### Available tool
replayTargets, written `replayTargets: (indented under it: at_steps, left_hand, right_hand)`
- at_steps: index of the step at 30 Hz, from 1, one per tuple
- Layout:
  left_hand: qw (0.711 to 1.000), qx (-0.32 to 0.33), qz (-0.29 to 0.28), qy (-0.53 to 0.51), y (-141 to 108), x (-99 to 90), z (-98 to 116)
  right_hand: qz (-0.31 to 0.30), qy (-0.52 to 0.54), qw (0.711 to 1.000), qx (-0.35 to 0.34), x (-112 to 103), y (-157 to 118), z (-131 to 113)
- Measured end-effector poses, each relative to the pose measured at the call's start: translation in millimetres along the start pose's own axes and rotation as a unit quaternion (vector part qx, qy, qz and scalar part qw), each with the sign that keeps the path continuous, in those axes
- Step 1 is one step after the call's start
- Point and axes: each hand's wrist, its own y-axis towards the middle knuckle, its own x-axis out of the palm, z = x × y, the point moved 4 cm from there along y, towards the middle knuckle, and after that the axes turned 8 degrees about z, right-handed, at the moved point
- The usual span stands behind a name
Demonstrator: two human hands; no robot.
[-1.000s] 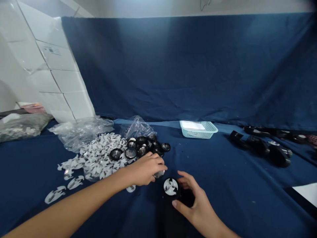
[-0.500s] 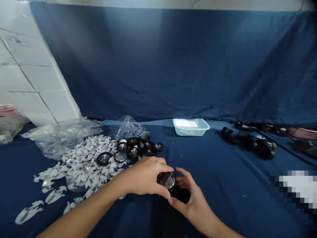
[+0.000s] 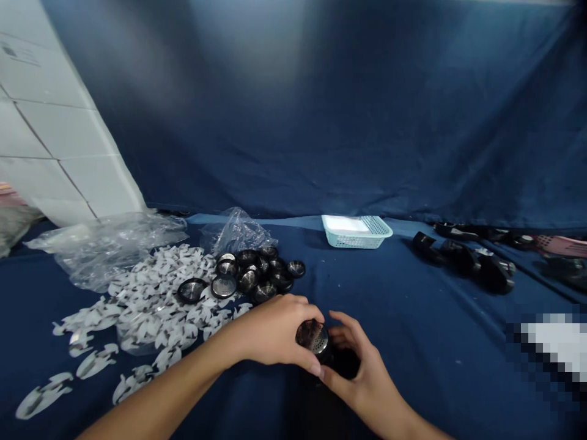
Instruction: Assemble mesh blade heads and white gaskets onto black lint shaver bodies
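Observation:
A round black cap with a perforated metal face is gripped between the thumb and fingers of my left hand. Beside it, my right hand curls around a dark object whose shape is hard to make out against the black below. The two thumbs nearly meet under the cap. Left of my hands lies a pile of round black caps with metal faces. A large heap of grey-white plastic pieces spreads farther left, with a few loose pieces at the front.
Clear plastic bags lie behind the heap. A light blue basket holding something white stands at the back. Black items and a pink basket are on the right. Blue cloth covers the table, and a blue curtain hangs behind.
The view has tilted down slightly. Both hands keep their holds and appear a little farther right, and the cap's perforated face shows more clearly.

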Motion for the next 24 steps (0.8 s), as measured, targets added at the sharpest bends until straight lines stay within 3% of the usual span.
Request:
replayTargets:
  at_steps: [6, 16, 20, 24]
  left_hand:
    - [0.998, -0.051, 0.014, -0.019, -2, 3.2, -2]
    - [0.993, -0.012, -0.006, -0.115, -3, 8.5, -5]
    - [0.986, -0.038, 0.039, -0.157, -13, 18.2, -11]
    - [0.968, -0.051, 0.101, -0.226, -23, 28.0, -15]
  right_hand:
    - [0.012, -0.03, 0.999, -0.027, -2, 0, -3]
    - [0.01, -0.017, 0.999, -0.031, 1, 0, -1]
    - [-0.035, 0.08, 0.996, 0.019, -1, 0, -1]
    - [-0.07, 0.197, 0.967, 0.144, -6, -5, -6]
